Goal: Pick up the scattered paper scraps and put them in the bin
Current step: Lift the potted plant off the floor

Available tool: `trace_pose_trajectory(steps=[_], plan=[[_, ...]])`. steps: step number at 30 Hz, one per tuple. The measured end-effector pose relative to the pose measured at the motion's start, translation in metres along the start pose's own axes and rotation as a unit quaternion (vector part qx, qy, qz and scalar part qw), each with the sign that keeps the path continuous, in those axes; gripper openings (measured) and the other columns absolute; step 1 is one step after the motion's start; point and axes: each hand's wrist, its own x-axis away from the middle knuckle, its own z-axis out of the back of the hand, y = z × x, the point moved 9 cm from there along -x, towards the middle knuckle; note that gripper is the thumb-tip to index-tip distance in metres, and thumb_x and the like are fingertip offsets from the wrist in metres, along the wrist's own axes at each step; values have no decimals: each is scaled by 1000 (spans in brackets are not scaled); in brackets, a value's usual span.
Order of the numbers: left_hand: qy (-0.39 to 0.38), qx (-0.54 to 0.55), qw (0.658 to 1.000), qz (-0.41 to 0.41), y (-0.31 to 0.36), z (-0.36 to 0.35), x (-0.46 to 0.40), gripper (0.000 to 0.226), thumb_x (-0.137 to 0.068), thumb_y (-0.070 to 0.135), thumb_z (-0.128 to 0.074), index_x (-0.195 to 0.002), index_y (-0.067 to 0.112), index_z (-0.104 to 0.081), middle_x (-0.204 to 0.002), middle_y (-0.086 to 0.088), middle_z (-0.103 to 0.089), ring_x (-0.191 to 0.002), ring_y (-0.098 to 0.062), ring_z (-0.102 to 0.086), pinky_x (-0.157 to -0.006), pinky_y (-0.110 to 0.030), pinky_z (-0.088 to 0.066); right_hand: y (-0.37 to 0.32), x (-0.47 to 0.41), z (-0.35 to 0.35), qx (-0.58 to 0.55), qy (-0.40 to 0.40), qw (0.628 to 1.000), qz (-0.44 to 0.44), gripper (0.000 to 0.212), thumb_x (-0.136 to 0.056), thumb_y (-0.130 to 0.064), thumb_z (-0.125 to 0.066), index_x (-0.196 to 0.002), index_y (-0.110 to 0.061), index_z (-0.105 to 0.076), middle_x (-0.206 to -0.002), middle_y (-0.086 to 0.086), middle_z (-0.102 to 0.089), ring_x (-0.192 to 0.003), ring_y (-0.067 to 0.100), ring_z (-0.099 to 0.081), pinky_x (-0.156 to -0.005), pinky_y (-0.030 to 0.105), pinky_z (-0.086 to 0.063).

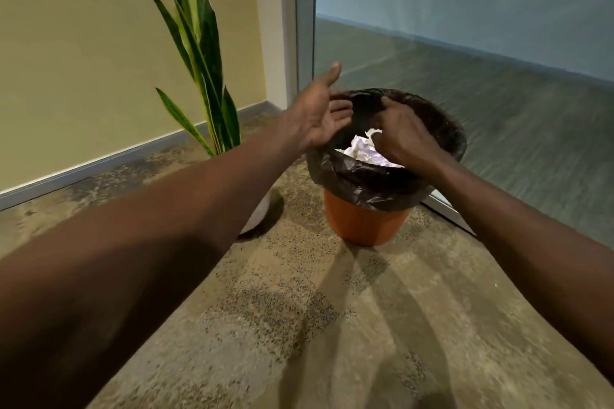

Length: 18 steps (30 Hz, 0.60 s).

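Observation:
An orange bin [363, 222] lined with a black bag [442, 129] stands on the floor in the corner. Crumpled white paper scraps [362, 149] lie inside it. My left hand [319, 113] hovers at the bin's left rim, palm turned inward, fingers relaxed and holding nothing. My right hand [402, 133] is over the bin's mouth, back of the hand toward me, fingers curled down just above the paper. Whether those fingers pinch a scrap is hidden from me.
A tall snake plant [199, 53] in a pale pot [257, 217] stands just left of the bin. A glass partition [465, 26] runs behind and to the right. A yellow wall is on the left. Speckled carpet [299, 325] spreads in front.

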Motion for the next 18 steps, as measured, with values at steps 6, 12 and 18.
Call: trace_pose_trajectory(steps=[6,12,18], plan=[[43,-132,989,-58,8,19,15,21,-98,-5,-40,-98,6,-57,-91,-13,-57,-82,-20,-55,-79,-29,-53,-23,-6,44,-79,176,981,-9,18,-84,-4,-50,-79,4,-66,-83,29,-64,-80,39,-62,-61,41,-40],[137,-275,938,-163,26,66,32,26,-89,15,-70,-100,-8,-67,-80,-16,-71,-59,-17,-67,-52,-23,-54,-78,2,58,57,210,975,40,35,-97,-37,-50,-97,-9,-70,-96,16,-66,-90,36,-62,-63,35,-36],[231,-438,849,-184,18,165,64,18,-94,-2,-53,-101,0,-69,-87,-7,-68,-75,-15,-64,-62,-22,-50,-163,18,23,-62,192,953,227,22,-94,-3,-57,-113,0,-67,-113,18,-61,-100,28,-59,-80,33,-56]])
